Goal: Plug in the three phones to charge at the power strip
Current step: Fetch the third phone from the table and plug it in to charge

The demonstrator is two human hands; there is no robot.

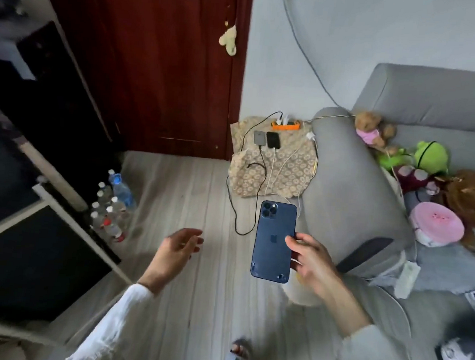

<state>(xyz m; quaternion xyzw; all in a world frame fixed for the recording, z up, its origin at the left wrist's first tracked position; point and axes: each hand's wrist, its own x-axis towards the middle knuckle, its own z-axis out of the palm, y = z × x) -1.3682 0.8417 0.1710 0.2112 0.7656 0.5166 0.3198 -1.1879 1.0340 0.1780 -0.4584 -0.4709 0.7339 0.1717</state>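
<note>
The left hand [176, 253] hangs empty over the floor [196, 193], its fingers loosely spread. Just right of it, the right hand [310, 262] holds a blue phone [273, 240] by its right edge, fingers closed on it, back up, long axis nearly upright in view, cameras pointing away toward the wall. Beyond, on a patterned cloth [273, 179] beside the sofa [356, 188], a grey phone [259, 138] and a black phone [273, 140] lie side by side with cables attached, near the orange power strip [286, 125].
</note>
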